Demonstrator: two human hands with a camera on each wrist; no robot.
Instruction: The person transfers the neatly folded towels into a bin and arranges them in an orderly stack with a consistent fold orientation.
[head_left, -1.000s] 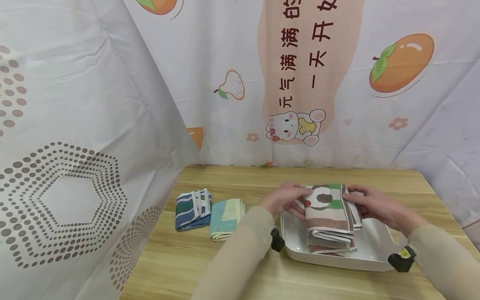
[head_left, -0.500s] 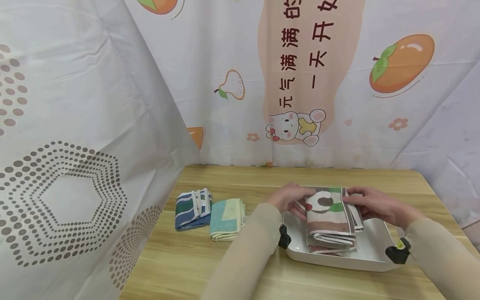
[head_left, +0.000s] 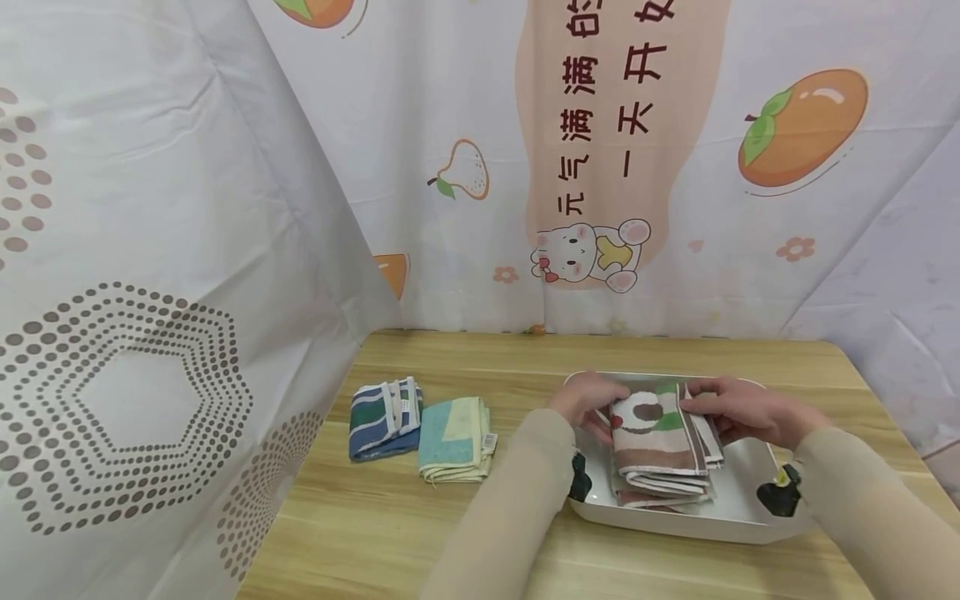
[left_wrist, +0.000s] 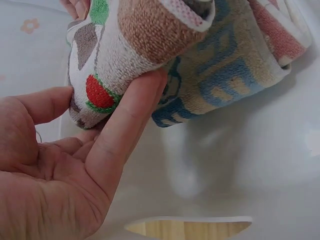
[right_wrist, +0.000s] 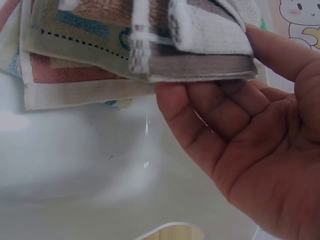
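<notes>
Both hands hold a folded towel (head_left: 651, 450) with brown, white and green patches and a red strawberry-like motif. It is low over the white tray (head_left: 675, 527), on top of other folded towels. My left hand (head_left: 590, 402) pinches its left edge, thumb on top and fingers beneath, as the left wrist view shows. On the opposite edge my right hand (head_left: 753, 410) grips between thumb and curled fingers. Under it, a beige towel with blue figures (left_wrist: 235, 75) and a red-and-cream towel (right_wrist: 75, 75) lie in the tray, partly covered.
Left of the tray, a teal-and-yellow folded towel (head_left: 453, 442) lies on the wooden table (head_left: 337, 517). Beside it is a blue, green and white striped folded towel (head_left: 386, 421). A printed curtain (head_left: 465, 250) hangs behind the table. The tray has cut-out handles (left_wrist: 187, 228).
The brown-and-green towel has come down a little toward the towels in the tray, both hands moving with it. The left forearm has shifted slightly right; the right forearm slightly left.
</notes>
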